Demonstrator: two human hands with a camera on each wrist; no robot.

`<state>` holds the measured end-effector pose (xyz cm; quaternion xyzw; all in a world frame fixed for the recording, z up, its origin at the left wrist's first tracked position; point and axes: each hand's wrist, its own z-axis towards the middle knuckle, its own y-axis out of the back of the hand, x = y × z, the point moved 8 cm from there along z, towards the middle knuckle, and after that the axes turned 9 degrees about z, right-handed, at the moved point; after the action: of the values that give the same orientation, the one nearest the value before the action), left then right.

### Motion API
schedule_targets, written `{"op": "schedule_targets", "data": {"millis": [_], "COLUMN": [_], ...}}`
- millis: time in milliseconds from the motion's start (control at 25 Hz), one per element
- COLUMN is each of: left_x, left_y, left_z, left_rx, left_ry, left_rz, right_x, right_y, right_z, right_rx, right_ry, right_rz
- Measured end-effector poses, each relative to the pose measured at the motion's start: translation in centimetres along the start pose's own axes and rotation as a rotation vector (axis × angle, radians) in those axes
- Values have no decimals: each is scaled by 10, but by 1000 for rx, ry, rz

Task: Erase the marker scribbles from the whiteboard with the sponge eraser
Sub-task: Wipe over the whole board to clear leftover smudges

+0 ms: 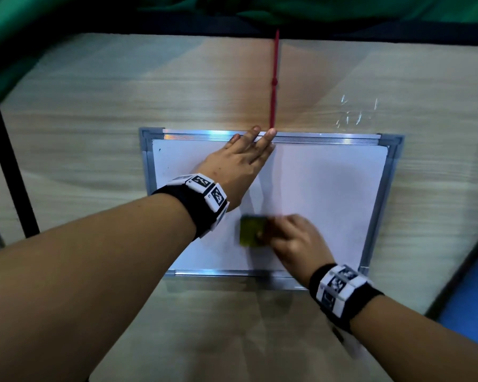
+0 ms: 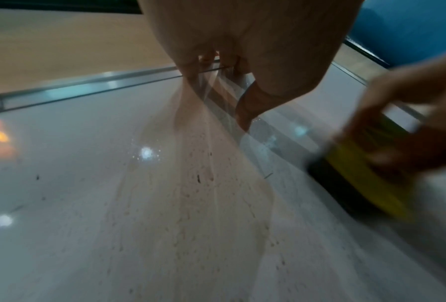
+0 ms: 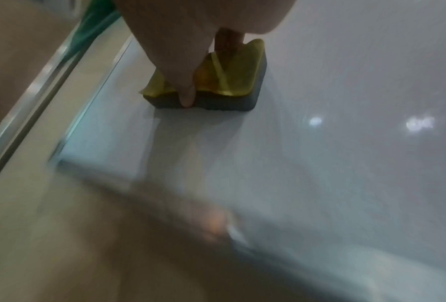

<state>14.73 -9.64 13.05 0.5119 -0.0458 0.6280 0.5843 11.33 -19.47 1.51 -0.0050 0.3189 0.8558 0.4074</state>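
- Left hand (image 1: 239, 161) lay flat on the whiteboard (image 1: 329, 188), fingers straight and together, tips reaching over the top frame rail. It gripped nothing and just pinned the board to the table (image 1: 94, 106). If that palm lifted or slid, I reckon the board would skate around under the scrubbing.
- Below that palm, the left wrist view showed small dark flecks (image 2: 198, 178) and faint smudges on the white surface. No proper scribbles showed anywhere in the head view, so the job looked nearly done. The risk was calling it finished with those bits still there, since the forearm covered that patch.
- The sponge (image 1: 253, 230) sat flat on the board just right of the left wrist, dark pad down, yellow side up.
- Right hand (image 1: 295, 241) gripped the sponge, fingers curled over its top and thumb against its near side. It was blurry, so probably mid-swipe. A hard swipe leftward could bump the left wrist, and a loose pinch could let the sponge tip onto an edge.
- A red strap (image 1: 273, 78) ran away from the left fingertips, well clear of the sponge.
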Motion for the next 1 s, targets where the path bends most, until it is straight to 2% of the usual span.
{"op": "schedule_targets", "data": {"millis": [120, 200, 320, 360, 520, 640, 760, 880, 1000], "left_x": [1, 5, 28, 40, 68, 68, 70, 70, 68], "left_y": [3, 7, 8, 0, -40, -45, -47, -46, -47], "left_z": [2, -2, -28, -40, -77, -76, -74, -74, -73], "left_rx": [-24, -96, -266, -250, 58, 83, 71, 65, 75], "left_ry": [-7, -6, 111, 162, 260, 265, 259, 249, 248], "left_rz": [-56, -66, -7, -5, 28, 60, 77, 87, 87], "right_x": [-31, -32, -33, -33, -30, -33, -2, 36, 49], "right_y": [43, 45, 42, 42, 51, 58, 22, -34, -57], "right_z": [39, 42, 39, 39, 49, 70, 76, 37, 4], "right_rx": [-306, -351, -322, -317, -356, -449, -326, -51, 162], "right_ry": [-224, -274, -278, -284, -302, -323, -125, 88, 177], "right_rz": [16, 12, 20, 25, 40, 26, -12, 12, -22]}}
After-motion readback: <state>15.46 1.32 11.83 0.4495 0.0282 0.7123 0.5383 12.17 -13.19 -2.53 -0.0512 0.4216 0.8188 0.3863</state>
